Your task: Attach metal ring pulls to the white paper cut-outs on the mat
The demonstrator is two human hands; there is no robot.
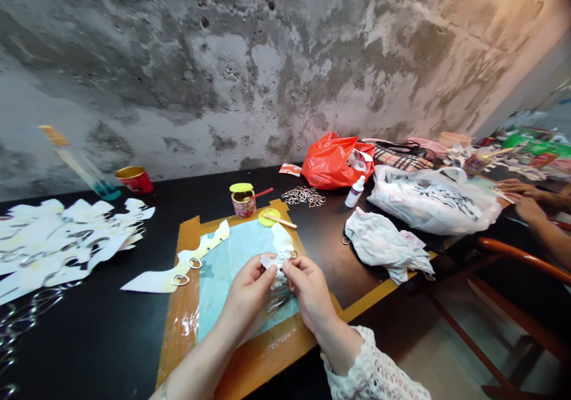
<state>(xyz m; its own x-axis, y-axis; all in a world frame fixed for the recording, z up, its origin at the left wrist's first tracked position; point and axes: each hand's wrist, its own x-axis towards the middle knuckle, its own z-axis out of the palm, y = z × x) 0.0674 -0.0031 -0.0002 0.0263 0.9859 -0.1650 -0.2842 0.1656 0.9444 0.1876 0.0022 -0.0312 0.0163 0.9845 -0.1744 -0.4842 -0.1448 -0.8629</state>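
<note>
My left hand (pixel 250 284) and my right hand (pixel 311 284) meet above a light blue sheet (pixel 218 287) taped to the table. Between them they hold a white cut piece (pixel 282 239) with a metal ring on it, the fingers of both pinched on its lower part. Left of the hands lies another white piece (pixel 154 281) with two metal rings (pixel 181 280). Beyond the hands stand an open small jar (pixel 243 205) with a red stick and a yellow lid (pixel 267 218) with a wooden stick across it.
White cut pieces (pixel 66 239) are heaped at left, near a red cup (pixel 134 180). Metal rings (pixel 304 196), a white bottle (pixel 354 192), a red bag (pixel 332 162), a cloth (pixel 383 239) and a white bag (pixel 432 200) lie rightward. Another person's hands (pixel 529 200) are at far right.
</note>
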